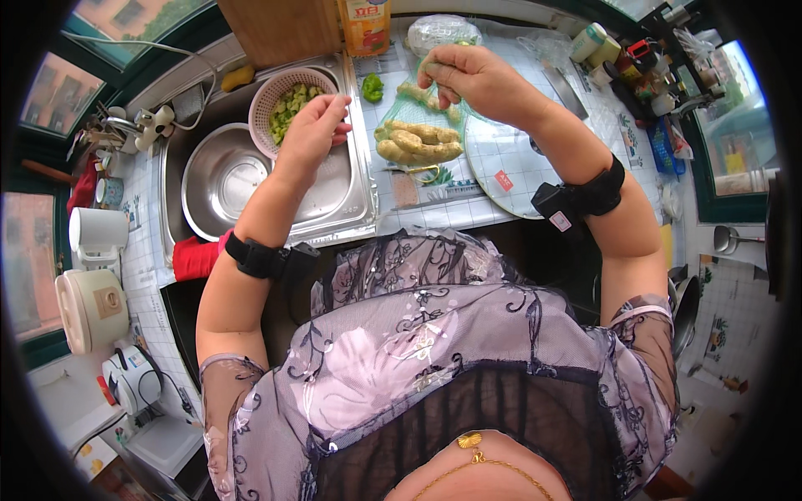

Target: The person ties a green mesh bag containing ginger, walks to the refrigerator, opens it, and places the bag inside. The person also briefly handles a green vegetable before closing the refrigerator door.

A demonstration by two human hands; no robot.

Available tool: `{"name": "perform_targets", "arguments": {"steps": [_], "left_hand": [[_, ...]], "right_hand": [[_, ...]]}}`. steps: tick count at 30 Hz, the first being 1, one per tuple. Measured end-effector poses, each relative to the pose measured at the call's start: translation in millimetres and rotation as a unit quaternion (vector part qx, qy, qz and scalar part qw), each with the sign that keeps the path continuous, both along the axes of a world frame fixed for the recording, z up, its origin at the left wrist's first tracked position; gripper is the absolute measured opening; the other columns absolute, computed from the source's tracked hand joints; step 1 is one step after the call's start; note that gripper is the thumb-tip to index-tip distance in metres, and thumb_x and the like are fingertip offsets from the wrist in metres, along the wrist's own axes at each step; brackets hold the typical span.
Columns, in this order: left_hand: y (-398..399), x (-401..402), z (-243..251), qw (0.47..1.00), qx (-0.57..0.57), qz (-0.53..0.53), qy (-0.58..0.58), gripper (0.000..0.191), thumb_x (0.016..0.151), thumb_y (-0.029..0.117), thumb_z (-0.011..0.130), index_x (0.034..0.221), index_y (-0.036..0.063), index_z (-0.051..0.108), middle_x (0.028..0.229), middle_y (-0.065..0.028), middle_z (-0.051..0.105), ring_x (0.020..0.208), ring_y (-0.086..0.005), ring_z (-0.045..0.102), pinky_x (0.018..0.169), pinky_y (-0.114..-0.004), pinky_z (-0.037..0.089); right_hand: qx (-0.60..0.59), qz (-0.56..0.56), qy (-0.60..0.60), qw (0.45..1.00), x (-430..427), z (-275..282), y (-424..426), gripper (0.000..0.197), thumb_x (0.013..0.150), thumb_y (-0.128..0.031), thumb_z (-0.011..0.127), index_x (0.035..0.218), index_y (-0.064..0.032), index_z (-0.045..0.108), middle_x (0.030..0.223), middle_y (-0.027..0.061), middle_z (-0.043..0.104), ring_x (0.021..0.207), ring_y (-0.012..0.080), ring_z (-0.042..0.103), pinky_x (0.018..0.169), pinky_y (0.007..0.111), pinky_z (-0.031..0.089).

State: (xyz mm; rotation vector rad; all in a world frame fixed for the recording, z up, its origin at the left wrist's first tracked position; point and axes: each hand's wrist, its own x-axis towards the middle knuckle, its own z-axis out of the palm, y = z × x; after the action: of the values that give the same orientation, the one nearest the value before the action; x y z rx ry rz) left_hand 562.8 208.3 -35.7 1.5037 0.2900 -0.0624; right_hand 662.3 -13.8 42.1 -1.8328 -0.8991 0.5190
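Note:
Raised over the counter, my right hand [460,75] has its fingers curled together on the top of a green mesh bag [407,111]. Knobbly pale ginger roots [420,143] lie in the bottom of the bag, above the counter covering. To the left, my left hand [319,128] is over the sink's right side, thumb and forefinger near each other, with nothing plainly seen between them. Partly behind it is a pink colander [262,103] with chopped green vegetable pieces [287,109]. A piece of green pepper [373,87] sits on the counter between my hands.
A steel basin [216,181] stands in the sink [360,188]. On the right are a round glass lid [501,156], a cleaver [566,94] and several bottles [603,74]. A wooden board [282,31] and an orange detergent pouch [366,28] stand at the back.

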Motion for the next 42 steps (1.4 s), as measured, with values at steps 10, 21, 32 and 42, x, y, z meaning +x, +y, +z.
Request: {"name": "perform_targets", "arguments": {"steps": [10, 21, 32, 42], "left_hand": [[-32, -16, -45, 0.889, -0.439, -0.119, 0.048, 0.115, 0.062, 0.073, 0.056, 0.142, 0.0119, 0.001, 0.142, -0.0214, 0.018, 0.126, -0.0401, 0.030, 0.100, -0.051, 0.034], [-94, 32, -5, 0.802, -0.557, -0.209, -0.040, 0.075, 0.082, 0.061, 0.046, 0.137, 0.0148, 0.025, 0.131, -0.0097, 0.040, 0.122, -0.0278, 0.041, 0.101, -0.047, 0.035], [-90, 21, -4, 0.876, -0.466, -0.125, 0.011, 0.050, 0.088, 0.038, 0.053, 0.123, 0.0051, 0.040, 0.116, -0.0116, 0.052, 0.105, -0.0248, 0.056, 0.091, -0.040, 0.048], [-82, 18, -32, 0.859, -0.491, -0.142, 0.022, 0.039, 0.091, 0.032, 0.049, 0.120, 0.0066, 0.041, 0.112, -0.0119, 0.053, 0.100, -0.0250, 0.057, 0.087, -0.041, 0.051]], "right_hand": [[0.350, 0.049, 0.338, 0.873, 7, 129, -13, 0.017, 0.095, -0.012, 0.037, 0.098, 0.0010, 0.048, 0.057, -0.0017, 0.044, 0.059, 0.0126, 0.050, 0.083, 0.035, 0.045], [0.469, -0.083, 0.390, 0.788, 56, 97, -75, 0.012, 0.095, -0.007, 0.037, 0.094, 0.0027, 0.044, 0.057, -0.0012, 0.036, 0.054, 0.0105, 0.042, 0.091, 0.039, 0.043], [0.436, -0.229, 0.404, 0.771, 58, 31, -123, 0.011, 0.094, -0.007, 0.038, 0.100, 0.0010, 0.043, 0.057, -0.0007, 0.038, 0.054, 0.0128, 0.042, 0.088, 0.038, 0.043], [0.398, -0.186, 0.368, 0.819, 34, 53, -107, 0.015, 0.094, -0.009, 0.043, 0.104, 0.0018, 0.045, 0.058, -0.0011, 0.039, 0.059, 0.0120, 0.045, 0.089, 0.036, 0.042]]}}
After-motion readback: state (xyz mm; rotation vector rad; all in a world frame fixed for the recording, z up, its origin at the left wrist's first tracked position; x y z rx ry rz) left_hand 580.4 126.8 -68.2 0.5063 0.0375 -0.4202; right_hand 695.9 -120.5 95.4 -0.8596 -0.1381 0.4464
